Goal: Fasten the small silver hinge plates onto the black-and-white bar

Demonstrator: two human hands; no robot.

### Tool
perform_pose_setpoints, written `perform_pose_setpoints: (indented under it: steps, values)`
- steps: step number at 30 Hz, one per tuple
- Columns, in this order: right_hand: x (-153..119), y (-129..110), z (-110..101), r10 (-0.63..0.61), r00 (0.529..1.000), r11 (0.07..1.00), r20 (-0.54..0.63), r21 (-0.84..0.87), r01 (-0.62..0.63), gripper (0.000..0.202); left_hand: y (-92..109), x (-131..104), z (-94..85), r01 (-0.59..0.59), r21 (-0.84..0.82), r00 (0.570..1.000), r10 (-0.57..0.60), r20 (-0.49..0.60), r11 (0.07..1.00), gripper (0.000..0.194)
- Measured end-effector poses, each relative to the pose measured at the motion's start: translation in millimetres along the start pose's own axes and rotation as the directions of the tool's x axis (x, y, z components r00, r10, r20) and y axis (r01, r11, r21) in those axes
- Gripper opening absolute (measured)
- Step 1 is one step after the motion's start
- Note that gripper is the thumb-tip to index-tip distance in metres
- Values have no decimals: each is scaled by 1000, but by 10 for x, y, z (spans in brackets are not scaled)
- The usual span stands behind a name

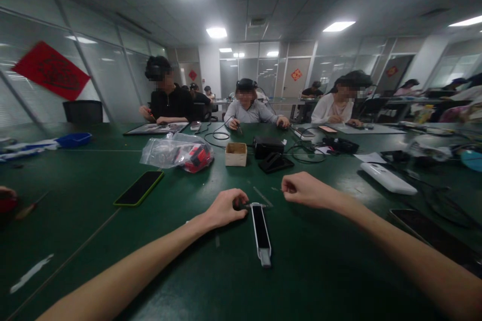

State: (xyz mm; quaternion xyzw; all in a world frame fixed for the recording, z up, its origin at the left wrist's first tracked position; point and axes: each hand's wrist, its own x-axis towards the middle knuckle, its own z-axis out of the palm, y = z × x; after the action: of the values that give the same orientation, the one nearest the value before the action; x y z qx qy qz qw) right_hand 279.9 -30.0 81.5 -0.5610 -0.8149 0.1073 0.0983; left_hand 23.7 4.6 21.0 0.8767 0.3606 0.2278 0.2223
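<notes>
On the green worktop [196, 286], a slim device [261, 230]: black face, white rim, grey near end. By its far end, a loosely curved left grip [228, 206]; hold or no hold, impossible to tell. Farther right, a tightly curled right grip [303, 189], contents too blurred to make out. At the edges, cut-off forearms [143, 271].

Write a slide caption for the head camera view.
Left hand near a slim, dark-faced device on a green table, right hand curled and apart from it.
</notes>
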Motion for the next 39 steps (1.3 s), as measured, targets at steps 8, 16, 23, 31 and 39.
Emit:
perform_pose_setpoints:
  steps: [8, 16, 23, 31, 39]
  values:
    - [-28, -335, 260, -77, 986, 929, -146, 349, 124, 14, 41, 25, -79, -53, -48, 997, 50, -52, 997, 34]
    - [9, -393, 437, -42, 992, 781, -118, 615, 107, 16, 340, -19, -124, -147, -119, 989, 142, -50, 982, 21]
    - [28, -410, 531, -2, 990, 718, -141, 689, 100, 13, 317, -30, -42, -185, 20, 979, 186, -85, 983, 13]
    - [25, -404, 556, -44, 984, 741, -173, 655, 148, 10, 246, -26, -9, -262, 161, 956, 279, -91, 952, 7]
    - [30, -272, 560, 30, 967, 884, -253, 459, 92, 15, 164, -24, -118, -189, 142, 979, 198, -46, 972, 10]
